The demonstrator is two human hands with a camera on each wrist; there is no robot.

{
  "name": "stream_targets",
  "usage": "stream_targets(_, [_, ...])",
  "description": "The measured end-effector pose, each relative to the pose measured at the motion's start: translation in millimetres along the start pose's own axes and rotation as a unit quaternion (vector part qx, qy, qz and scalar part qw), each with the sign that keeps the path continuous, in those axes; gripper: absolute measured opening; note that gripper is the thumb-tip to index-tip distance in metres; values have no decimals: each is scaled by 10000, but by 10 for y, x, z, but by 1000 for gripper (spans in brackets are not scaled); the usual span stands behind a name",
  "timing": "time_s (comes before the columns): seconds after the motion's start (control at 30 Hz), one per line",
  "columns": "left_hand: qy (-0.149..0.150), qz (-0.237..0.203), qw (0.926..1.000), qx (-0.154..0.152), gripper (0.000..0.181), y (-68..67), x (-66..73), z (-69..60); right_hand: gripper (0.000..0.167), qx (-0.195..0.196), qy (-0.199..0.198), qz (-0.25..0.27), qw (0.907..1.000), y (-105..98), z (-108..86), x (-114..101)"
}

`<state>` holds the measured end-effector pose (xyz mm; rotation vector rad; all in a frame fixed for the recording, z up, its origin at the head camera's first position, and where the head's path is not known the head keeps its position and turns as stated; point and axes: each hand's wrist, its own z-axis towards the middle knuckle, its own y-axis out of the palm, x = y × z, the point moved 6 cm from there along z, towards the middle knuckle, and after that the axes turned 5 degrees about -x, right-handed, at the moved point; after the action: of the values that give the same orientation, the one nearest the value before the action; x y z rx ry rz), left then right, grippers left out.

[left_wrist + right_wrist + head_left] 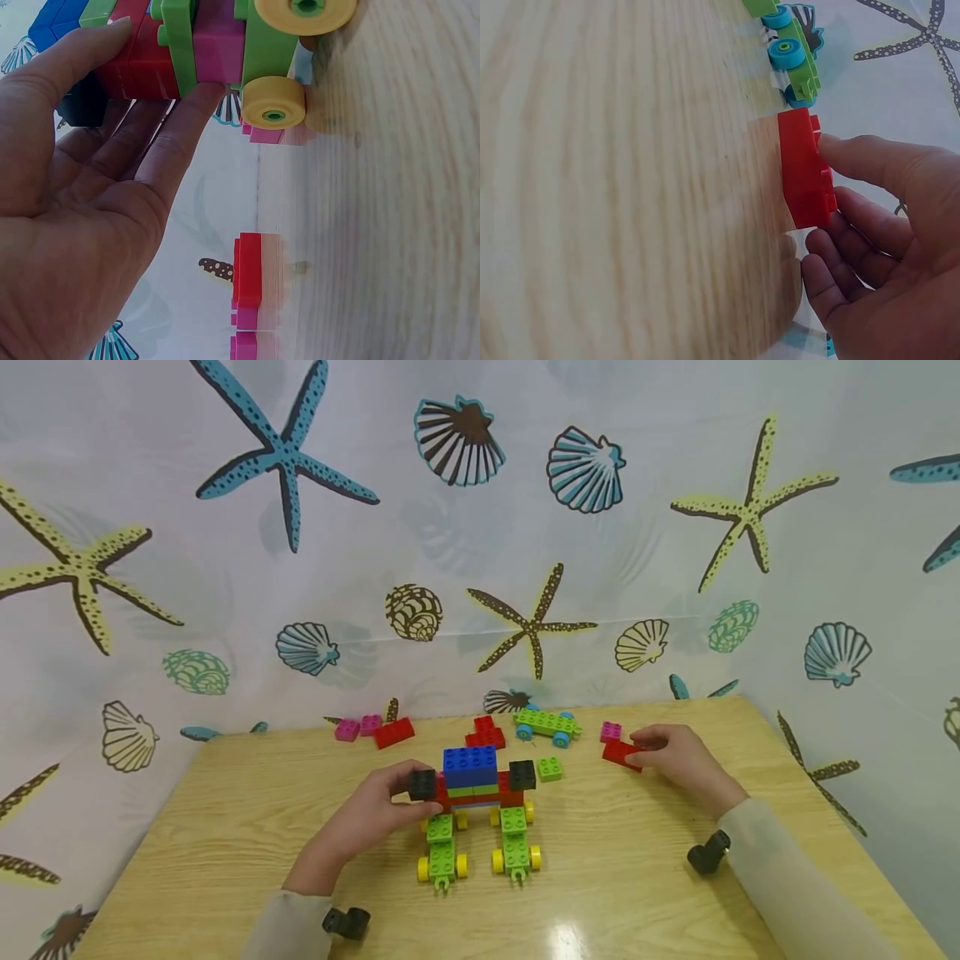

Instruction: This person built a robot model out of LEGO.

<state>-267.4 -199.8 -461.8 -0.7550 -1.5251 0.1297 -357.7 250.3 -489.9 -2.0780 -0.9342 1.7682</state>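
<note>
My left hand (372, 814) grips the left side of a toy brick build (470, 767), thumb on a red brick and fingers round behind. The build has a blue brick on top, red and black bricks at its sides, and green wheeled pieces (441, 858) with yellow wheels pointing toward me. In the left wrist view a pink brick (219, 41) sits between green pieces near my fingertips. Off to the right, my right hand (684, 764) holds a red brick (619, 754) by its right end, thumb and index finger against it. That brick (801, 169) rests on the table.
A pink brick (611, 732) lies just behind the held red one. Along the back stand a green car base with blue wheels (546, 723), red bricks (485, 737), another red brick (393, 732) and pink bricks (347, 730). One small green brick (550, 768) lies right of the build.
</note>
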Motion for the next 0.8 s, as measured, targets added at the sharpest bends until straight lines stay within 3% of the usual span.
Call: stream_targets(0.8, [162,-78,9998,-68,45,-9,8,-4,47,79,21,-247,9997,23,66,-31])
